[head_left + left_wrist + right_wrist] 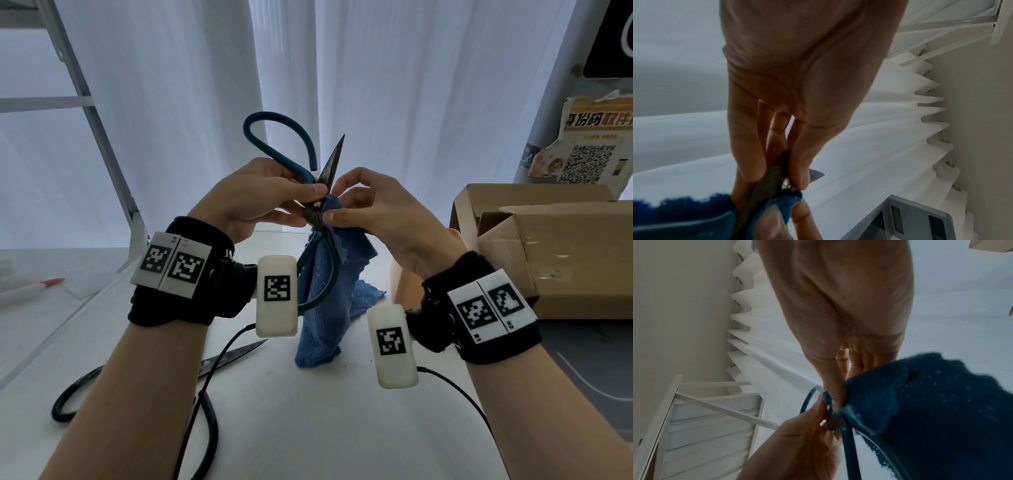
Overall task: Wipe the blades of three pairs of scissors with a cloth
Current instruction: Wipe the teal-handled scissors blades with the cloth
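In the head view, teal-handled scissors [330,164] are held up above the table, spread wide, with one dark blade pointing up. My left hand [310,205] pinches them at the pivot screw [785,185]. My right hand [334,202] pinches a blue cloth [323,308] around the metal just beside the pivot, and the rest of the cloth hangs down to the table. One teal handle loop [274,137] rises above my left hand; the other hangs in front of the cloth. A second, black-handled pair [137,380] lies on the table at lower left, partly hidden by my left forearm.
An open cardboard box [548,246] stands at the right, close to my right wrist. A pen [30,291] lies at the far left beside a white metal frame [102,154]. White curtains hang behind. Black cables trail from both wrist units across the white table [308,428].
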A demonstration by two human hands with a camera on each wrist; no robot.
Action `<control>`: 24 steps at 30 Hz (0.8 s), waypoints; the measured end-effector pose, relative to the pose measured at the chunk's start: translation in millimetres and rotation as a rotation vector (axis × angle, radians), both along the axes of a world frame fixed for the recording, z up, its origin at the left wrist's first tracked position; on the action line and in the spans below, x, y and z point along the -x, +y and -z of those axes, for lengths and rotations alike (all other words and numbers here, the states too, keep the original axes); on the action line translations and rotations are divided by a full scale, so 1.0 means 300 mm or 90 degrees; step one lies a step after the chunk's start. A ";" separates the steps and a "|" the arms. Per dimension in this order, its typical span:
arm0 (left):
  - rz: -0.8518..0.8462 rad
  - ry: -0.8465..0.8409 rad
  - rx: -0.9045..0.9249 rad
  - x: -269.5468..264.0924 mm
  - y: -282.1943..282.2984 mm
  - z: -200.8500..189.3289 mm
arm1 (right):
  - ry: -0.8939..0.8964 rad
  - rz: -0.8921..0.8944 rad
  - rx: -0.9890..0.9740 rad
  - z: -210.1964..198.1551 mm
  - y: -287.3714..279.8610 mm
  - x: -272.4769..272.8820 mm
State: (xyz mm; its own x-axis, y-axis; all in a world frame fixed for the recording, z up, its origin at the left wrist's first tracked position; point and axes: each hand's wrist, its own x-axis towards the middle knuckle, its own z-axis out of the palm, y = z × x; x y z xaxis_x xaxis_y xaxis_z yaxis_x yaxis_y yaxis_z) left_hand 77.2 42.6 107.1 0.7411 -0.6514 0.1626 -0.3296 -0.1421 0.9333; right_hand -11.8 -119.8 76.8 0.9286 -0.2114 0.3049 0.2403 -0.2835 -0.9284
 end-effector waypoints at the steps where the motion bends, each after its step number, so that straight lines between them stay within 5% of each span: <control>1: 0.000 0.000 0.002 0.001 0.000 -0.001 | -0.004 0.004 -0.008 0.000 0.000 -0.001; 24: 0.021 -0.015 -0.042 0.014 -0.008 -0.006 | -0.075 0.096 -0.021 -0.008 0.010 -0.005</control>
